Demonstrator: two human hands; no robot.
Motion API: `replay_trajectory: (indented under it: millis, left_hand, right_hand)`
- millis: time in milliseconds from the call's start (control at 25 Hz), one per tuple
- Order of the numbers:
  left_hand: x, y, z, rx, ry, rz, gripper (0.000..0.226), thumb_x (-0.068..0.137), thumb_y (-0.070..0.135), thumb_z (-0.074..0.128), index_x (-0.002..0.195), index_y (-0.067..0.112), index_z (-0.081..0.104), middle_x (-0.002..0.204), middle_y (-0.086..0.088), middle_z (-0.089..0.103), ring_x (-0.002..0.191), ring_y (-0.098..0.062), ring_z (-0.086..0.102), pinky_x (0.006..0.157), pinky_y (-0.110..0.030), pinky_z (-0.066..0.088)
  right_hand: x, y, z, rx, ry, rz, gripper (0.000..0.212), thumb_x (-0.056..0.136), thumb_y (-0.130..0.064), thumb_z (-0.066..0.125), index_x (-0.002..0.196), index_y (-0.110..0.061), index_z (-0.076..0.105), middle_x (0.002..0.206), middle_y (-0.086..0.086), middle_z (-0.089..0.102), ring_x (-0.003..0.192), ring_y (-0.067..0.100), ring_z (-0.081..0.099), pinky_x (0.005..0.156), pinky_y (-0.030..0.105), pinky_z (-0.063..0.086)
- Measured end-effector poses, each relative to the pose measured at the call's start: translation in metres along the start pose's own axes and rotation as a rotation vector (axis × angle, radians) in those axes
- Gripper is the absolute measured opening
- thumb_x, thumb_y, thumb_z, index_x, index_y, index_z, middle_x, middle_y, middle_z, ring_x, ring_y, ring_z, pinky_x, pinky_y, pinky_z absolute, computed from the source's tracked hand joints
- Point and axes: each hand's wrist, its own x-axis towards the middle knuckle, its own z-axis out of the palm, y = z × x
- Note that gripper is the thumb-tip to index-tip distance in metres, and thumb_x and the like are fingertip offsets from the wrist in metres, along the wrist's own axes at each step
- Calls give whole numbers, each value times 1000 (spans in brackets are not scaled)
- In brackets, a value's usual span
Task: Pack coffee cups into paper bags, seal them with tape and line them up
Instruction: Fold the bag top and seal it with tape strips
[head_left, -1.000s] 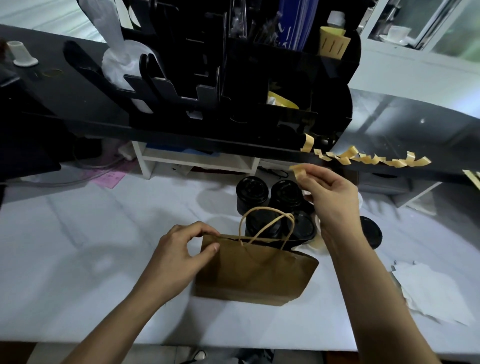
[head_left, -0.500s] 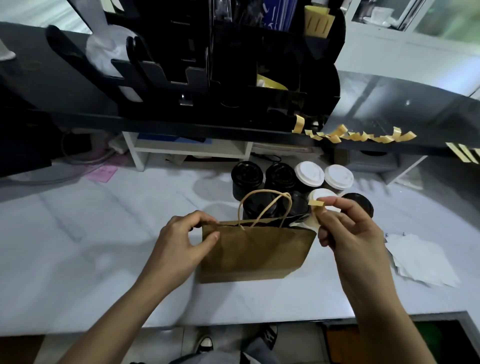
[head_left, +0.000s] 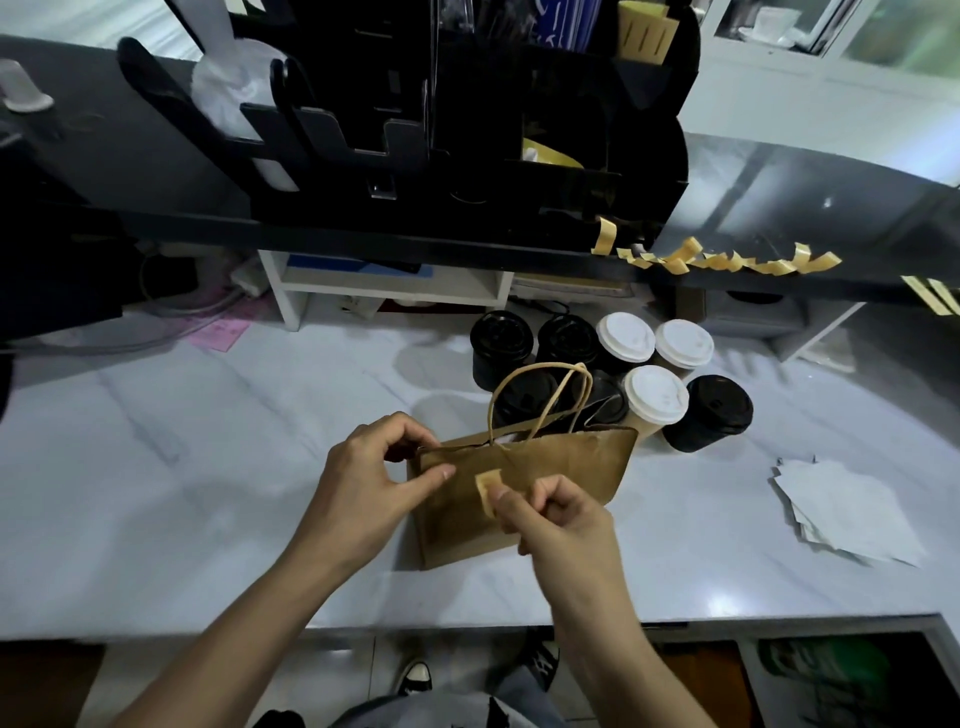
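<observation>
Head view: a brown bag (head_left: 545, 478) stands on the counter (head_left: 208, 493) in front of the cups (head_left: 623, 338). The left hand (head_left: 363, 483) pinches its top edge closed. The right hand (head_left: 561, 514) pinches a tape strip (head_left: 488, 488) against the bag's face. The tape could land crooked or stick to fingers if the mouth springs open.

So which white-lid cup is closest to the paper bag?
The front white-lidded cup, right beside the brown paper bag at its upper right corner. The other two white-lidded cups stand farther back.

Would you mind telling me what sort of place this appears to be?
Probably a café's takeaway counter: lidded coffee cups cluster on a marble-look counter, a black organiser stands above, and hands tape a paper bag.
</observation>
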Motion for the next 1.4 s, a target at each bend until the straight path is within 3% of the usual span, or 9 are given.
replay_trajectory:
  millis: [320,560,720,960,1160,1400]
  left_hand:
    - [-8,3,2,-12,2,38,12,86,27,76,89,33,66,91,16,68,96,-7,62,80,-21,51]
    - [-11,5,-2,-53,42,53,20,85,21,80,91,35,66,94,17,70,98,-5,65,80,-14,50]
    - [-11,9,-4,7,16,139,28,87,14,76,92,35,58,93,17,66,98,-7,64,80,-17,50]
    - [-8,12,-6,67,-33,245,35,89,6,73,112,32,70,104,23,67,102,-8,61,83,-11,44]
    - [-5,11,-5,171,-48,238,24,92,13,70,109,30,71,96,27,58,98,-5,56,81,-18,45]
    - [-5,14,-4,205,-54,218,20,92,17,68,105,31,72,95,23,57,99,-5,53,80,-11,39]
  right_hand:
    - [17,12,33,85,37,-8,42,85,-15,83,57,-26,54,68,7,66,74,19,64,70,29,51]
    - [22,13,41,70,100,-8,45,84,-17,84,58,-21,48,73,14,63,75,24,60,74,39,51]
    - [24,15,43,47,123,-10,48,84,-17,84,55,-24,47,65,9,58,66,21,54,66,33,49]
    - [27,16,45,11,118,-64,48,85,-19,85,55,-25,47,60,4,54,62,17,51,62,28,49]
    - [29,17,45,42,96,-68,48,85,-11,83,57,-24,46,62,5,55,63,16,55,63,26,50]
    - [25,19,37,-4,41,-67,37,85,-7,82,69,-14,49,64,6,62,63,15,63,65,22,55]
